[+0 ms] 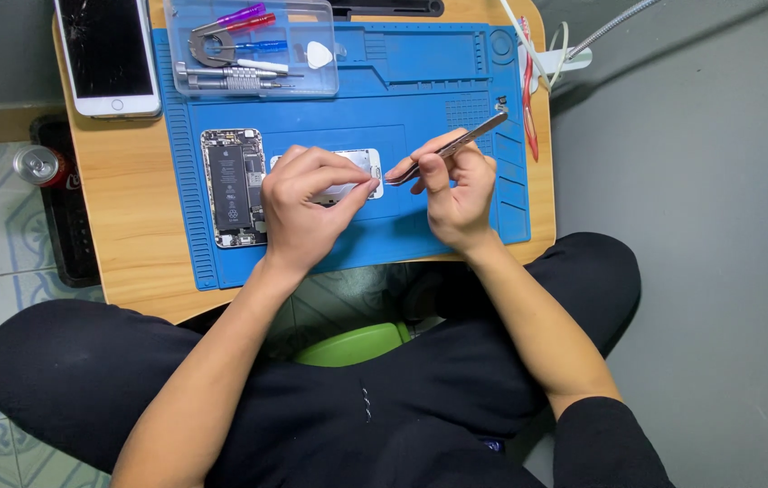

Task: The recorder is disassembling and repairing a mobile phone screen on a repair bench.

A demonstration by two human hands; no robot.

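Note:
My left hand [307,203] rests on the blue repair mat [402,99], its fingers pinching down a white phone screen panel [364,164]. My right hand [454,185] grips metal tweezers [456,145], their tip touching the panel's right end. An opened phone body [232,187], battery and board showing, lies on the mat just left of my left hand.
A clear plastic tool box [253,47] with screwdrivers and a pick sits at the mat's top. A cracked white phone [108,54] lies at the wooden table's top left. Red-handled tweezers [528,90] lie on the right edge. A drink can [40,165] stands on the floor at left.

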